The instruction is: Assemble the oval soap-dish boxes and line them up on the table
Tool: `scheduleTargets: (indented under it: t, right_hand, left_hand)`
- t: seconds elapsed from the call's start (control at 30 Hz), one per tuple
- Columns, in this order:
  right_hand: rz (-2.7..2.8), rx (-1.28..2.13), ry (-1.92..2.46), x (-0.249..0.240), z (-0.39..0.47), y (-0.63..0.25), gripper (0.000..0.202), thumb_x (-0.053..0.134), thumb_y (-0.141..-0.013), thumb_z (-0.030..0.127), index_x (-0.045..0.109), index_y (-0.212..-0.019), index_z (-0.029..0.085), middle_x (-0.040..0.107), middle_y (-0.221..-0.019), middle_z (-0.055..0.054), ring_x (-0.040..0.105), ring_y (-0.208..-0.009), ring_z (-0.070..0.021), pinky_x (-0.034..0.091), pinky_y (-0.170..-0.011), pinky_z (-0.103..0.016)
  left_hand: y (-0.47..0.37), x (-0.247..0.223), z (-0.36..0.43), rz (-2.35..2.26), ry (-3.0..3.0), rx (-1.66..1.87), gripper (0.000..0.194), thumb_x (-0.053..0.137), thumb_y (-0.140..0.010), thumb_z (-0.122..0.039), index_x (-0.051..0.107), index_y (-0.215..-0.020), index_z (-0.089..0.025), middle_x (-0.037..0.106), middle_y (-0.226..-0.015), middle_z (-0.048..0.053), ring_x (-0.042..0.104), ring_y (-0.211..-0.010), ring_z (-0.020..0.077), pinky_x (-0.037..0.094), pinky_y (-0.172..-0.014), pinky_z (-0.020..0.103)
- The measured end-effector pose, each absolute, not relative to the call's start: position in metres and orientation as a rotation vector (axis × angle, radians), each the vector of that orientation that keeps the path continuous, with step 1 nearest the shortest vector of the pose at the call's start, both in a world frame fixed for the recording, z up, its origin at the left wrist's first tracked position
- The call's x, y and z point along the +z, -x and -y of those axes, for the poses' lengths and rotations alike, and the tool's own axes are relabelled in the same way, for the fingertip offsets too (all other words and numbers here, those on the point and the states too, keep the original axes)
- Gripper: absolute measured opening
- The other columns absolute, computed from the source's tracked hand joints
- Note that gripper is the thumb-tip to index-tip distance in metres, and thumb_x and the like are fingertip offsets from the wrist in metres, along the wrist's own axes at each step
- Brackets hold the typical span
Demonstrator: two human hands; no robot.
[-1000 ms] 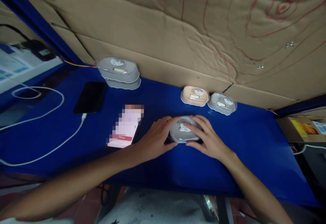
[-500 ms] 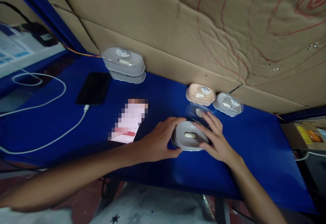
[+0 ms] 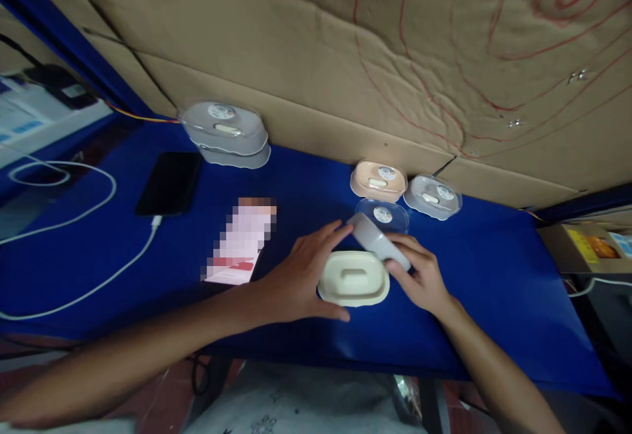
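Observation:
A cream oval plastic tray (image 3: 354, 280) with a raised bar in its middle lies on the blue table. Above its back edge a grey oval plastic cover (image 3: 375, 240) is tilted up, and my right hand (image 3: 419, 274) grips it by its right end. My left hand (image 3: 309, 276) curves around the left side of the tray with thumb and fingers apart. Its fingertips come close to the cover's left end; whether they touch it I cannot make out. Just behind the cover lies a clear oval lid (image 3: 384, 215) with a round sticker.
Near the cardboard wall (image 3: 276, 45) stand a peach oval box (image 3: 379, 182) and a grey oval box (image 3: 434, 197). Stacked grey boxes (image 3: 224, 132) are farther left. A lit phone (image 3: 239, 240) and a dark phone (image 3: 168, 184) on a white cable (image 3: 126, 282) lie at left.
My right hand has lifted the grey cover and tilted it, baring the cream tray below. My left hand has stayed beside it with fingers spread. The camera view has shifted slightly.

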State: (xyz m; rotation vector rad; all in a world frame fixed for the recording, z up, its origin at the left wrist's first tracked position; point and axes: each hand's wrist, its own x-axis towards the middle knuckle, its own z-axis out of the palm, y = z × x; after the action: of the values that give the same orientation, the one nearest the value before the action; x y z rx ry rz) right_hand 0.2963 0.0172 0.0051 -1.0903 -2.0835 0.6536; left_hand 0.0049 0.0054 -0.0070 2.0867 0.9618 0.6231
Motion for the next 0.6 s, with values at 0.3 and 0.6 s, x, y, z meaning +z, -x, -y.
scheduleTargets:
  t: [0.3, 0.6]
  right_hand:
    - [0.697, 1.454, 1.273, 0.012, -0.035, -0.303, 0.054, 0.061, -0.095, 0.076, 0.081, -0.105, 0.026, 0.084, -0.105, -0.005, 0.077, -0.114, -0.0306, 0.060, -0.105, -0.048]
    - [1.270, 1.355, 1.294, 0.009, -0.024, -0.302, 0.053, 0.058, -0.100, 0.071, 0.083, -0.109, 0.025, 0.080, -0.128, -0.008, 0.071, -0.129, -0.0337, 0.054, -0.115, -0.051]
  left_hand:
    - [0.000, 0.009, -0.013, -0.622, -1.204, 0.482, 0.078, 0.072, -0.091, -0.062, 0.044, -0.155, -0.028, 0.068, -0.136, 0.014, 0.067, -0.122, 0.0341, 0.054, -0.099, 0.049]
    - [-0.002, 0.014, -0.009, -0.859, -1.406, 0.606, 0.103, 0.095, -0.071, -0.045, 0.036, -0.154, -0.029, 0.055, -0.145, 0.014, 0.054, -0.137, 0.0364, 0.042, -0.117, 0.056]
